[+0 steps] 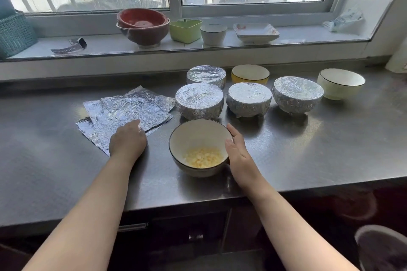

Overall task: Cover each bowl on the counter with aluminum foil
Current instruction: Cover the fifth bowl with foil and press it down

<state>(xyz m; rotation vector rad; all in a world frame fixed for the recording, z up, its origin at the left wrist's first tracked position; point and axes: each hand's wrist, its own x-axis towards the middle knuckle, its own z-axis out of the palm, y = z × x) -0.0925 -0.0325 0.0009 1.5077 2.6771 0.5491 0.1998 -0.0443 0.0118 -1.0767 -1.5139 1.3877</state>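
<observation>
Nearest, uncovered bowl of yellow pieces on steel table, right hand cupping its rim. Left hand flat, relaxed on foil sheets just beside. Behind, four foil-wrapped bowls, two bare bowls.

Left fingertips hidden; basket cropped

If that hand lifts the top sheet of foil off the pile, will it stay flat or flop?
The top foil sheet will probably sag and bend; it already looks thin and creased. It likely weighs almost nothing, so the left hand could drag neighbouring sheets along. Its crinkles suggest that it keeps whatever shape it is pressed into.
</observation>
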